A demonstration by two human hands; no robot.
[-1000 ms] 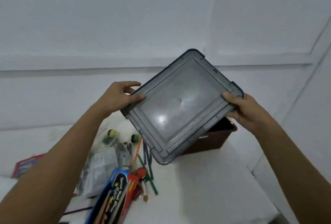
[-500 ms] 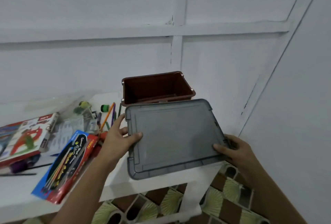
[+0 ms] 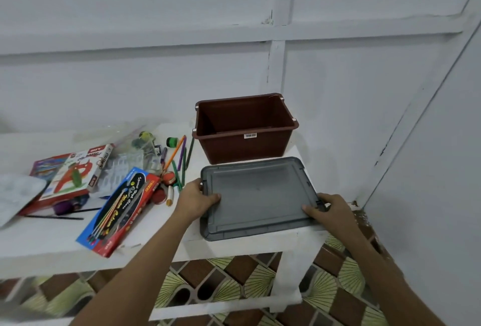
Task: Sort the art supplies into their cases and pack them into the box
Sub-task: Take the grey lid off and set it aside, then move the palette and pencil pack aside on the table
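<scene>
Lid lowered onto table | both hands gripping its edges

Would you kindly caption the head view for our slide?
Both hands hold the grey lid on the table before the open brown box.

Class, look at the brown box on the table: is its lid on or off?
Off. The brown box stands open-topped; the grey lid lies flat on the table before it, held by both hands.
</scene>
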